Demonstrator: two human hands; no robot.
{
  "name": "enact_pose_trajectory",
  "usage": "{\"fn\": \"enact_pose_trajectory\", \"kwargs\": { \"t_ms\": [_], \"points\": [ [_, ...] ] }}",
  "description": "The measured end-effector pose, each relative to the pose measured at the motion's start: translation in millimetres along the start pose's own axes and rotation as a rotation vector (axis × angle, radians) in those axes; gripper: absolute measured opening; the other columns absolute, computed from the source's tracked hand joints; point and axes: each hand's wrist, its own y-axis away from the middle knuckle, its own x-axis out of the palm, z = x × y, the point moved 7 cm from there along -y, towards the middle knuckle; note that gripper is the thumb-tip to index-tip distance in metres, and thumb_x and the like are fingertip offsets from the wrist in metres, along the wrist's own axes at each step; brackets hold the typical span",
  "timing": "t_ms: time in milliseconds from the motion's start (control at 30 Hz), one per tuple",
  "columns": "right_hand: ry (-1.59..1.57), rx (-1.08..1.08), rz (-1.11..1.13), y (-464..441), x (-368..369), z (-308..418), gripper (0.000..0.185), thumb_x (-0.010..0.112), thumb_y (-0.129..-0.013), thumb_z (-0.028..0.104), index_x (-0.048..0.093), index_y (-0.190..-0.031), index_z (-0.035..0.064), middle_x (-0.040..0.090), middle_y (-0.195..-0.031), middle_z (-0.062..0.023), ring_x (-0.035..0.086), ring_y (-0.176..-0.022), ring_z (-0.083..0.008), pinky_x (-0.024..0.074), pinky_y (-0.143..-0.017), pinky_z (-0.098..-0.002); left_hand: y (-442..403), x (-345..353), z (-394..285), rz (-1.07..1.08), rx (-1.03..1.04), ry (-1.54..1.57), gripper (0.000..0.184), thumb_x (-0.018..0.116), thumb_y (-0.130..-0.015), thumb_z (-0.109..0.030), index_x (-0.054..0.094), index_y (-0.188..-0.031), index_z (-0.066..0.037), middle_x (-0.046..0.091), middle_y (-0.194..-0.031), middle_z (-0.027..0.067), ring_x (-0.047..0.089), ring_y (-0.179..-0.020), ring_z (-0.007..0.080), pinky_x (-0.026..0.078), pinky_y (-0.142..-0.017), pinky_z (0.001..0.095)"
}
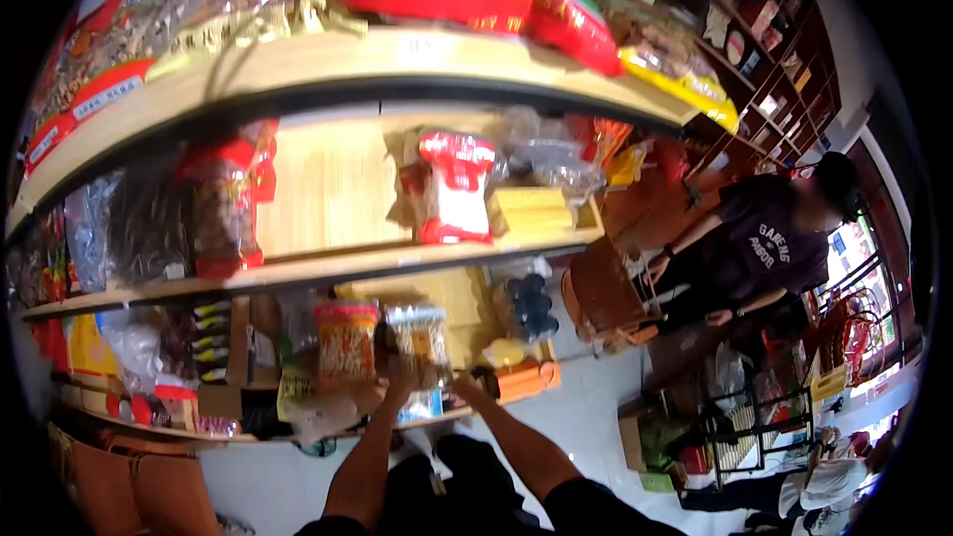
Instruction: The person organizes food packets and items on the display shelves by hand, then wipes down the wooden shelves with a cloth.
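On the lowest shelf level, a clear bag of pale food pieces (419,323) stands upright, with a blue and white part at its bottom. My left hand (396,383) is at the bag's lower left side and overlaps it. At its lower right edge is my right hand (464,387). The fingers of both hands are blurred and dim, so their grip does not show. Just left of the clear bag stands a red-topped bag of nut-like pieces (346,345). A crumpled clear plastic bag (333,415) lies near my left forearm.
The middle shelf (333,189) holds a red and white bag (457,189) and a yellow box (531,212). Large food bags lie on the top shelf (417,50). Dark bottles (530,308) stand at the lower right. A person in a dark shirt (769,228) stands to the right.
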Motion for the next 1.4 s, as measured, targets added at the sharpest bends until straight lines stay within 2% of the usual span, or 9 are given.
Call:
{"fn": "enact_pose_trajectory", "kwargs": {
  "t_ms": [167,267,467,667,733,800,1067,1233,1400],
  "points": [
    [-0.047,0.075,0.033,-20,10,-24,0.063,0.068,-0.085,0.025,0.035,-0.139,0.0217,0.065,-0.090,-0.0143,0.067,-0.068,-0.0266,0.0591,-0.058,-0.0464,37,3,-44,0.011,-0.285,-0.129,0.071,0.058,-0.079,-0.001,0.027,-0.142,-0.004,0.048,-0.116,0.0154,0.051,-0.098,0.0231,0.044,-0.076,0.0340],
    [0.003,0.035,0.037,11,9,-2,0.061,0.063,-0.085,0.021,0.035,-0.137,0.0058,0.061,-0.097,-0.0146,0.063,-0.060,-0.0217,0.0558,-0.051,-0.0365,58,3,-64,0.006,-0.391,-0.158,0.063,0.057,-0.080,-0.004,0.034,-0.138,-0.003,0.052,-0.105,0.0136,0.052,-0.087,0.0214,0.044,-0.070,0.0335],
    [-0.120,-0.004,0.042,34,4,-4,0.062,0.064,-0.083,0.021,0.037,-0.135,0.0017,0.061,-0.101,-0.0137,0.063,-0.064,-0.0179,0.0542,-0.053,-0.0309,80,8,-100,-0.044,-0.428,-0.081,0.041,0.056,-0.081,-0.011,0.055,-0.122,-0.002,0.055,-0.072,0.0060,0.050,-0.055,0.0151,0.038,-0.049,0.0317],
    [0.059,-0.155,-0.055,2,0,-5,0.066,0.063,-0.080,0.024,0.043,-0.135,-0.0059,0.062,-0.099,-0.0178,0.062,-0.074,-0.0204,0.0541,-0.058,-0.0338,70,12,-96,-0.042,-0.495,-0.135,0.045,0.056,-0.079,-0.010,0.055,-0.123,-0.002,0.060,-0.081,0.0086,0.056,-0.064,0.0168,0.043,-0.056,0.0326],
    [0.181,-0.231,-0.158,4,-6,12,0.071,0.063,-0.074,0.029,0.047,-0.131,-0.0093,0.061,-0.112,-0.0329,0.062,-0.103,-0.0416,0.0496,-0.090,-0.0431,56,12,-90,-0.041,-0.307,-0.122,0.045,0.056,-0.079,-0.011,0.053,-0.122,0.001,0.061,-0.087,0.0105,0.058,-0.076,0.0208,0.046,-0.068,0.0350],
    [0.145,-0.263,-0.062,11,-4,31,0.070,0.063,-0.073,0.031,0.048,-0.133,-0.0020,0.054,-0.124,-0.0347,0.054,-0.115,-0.0441,0.0433,-0.100,-0.0421,45,11,-88,-0.024,-0.221,-0.124,0.045,0.055,-0.080,-0.010,0.052,-0.123,0.003,0.061,-0.091,0.0118,0.058,-0.087,0.0240,0.045,-0.079,0.0365],
    [0.130,-0.258,-0.159,3,-12,50,0.079,0.063,-0.077,0.035,0.035,-0.143,0.0001,0.045,-0.134,-0.0347,0.043,-0.127,-0.0450,0.0369,-0.107,-0.0419,13,-1,-102,-0.107,-0.166,0.056,0.014,0.067,-0.074,-0.012,0.056,-0.074,-0.002,0.059,-0.070,0.0067,0.056,-0.063,0.0174,0.043,-0.056,0.0321],
    [0.189,-0.273,-0.207,23,-18,56,0.069,0.062,-0.077,0.038,0.051,-0.131,-0.0031,0.056,-0.125,-0.0325,0.053,-0.121,-0.0407,0.0419,-0.102,-0.0398,37,4,-125,-0.046,-0.676,-0.094,0.029,0.071,-0.079,-0.019,0.056,-0.095,0.000,0.061,-0.077,0.0069,0.057,-0.062,0.0168,0.044,-0.051,0.0325],
    [0.265,-0.244,-0.107,52,-17,56,0.060,0.062,-0.078,0.037,0.059,-0.122,-0.0037,0.064,-0.109,-0.0297,0.062,-0.107,-0.0389,0.0480,-0.093,-0.0405,48,14,-122,0.038,-0.373,-0.120,0.051,0.069,-0.085,-0.023,0.044,-0.124,-0.001,0.062,-0.091,0.0072,0.060,-0.071,0.0171,0.048,-0.057,0.0303]
  ]
}}
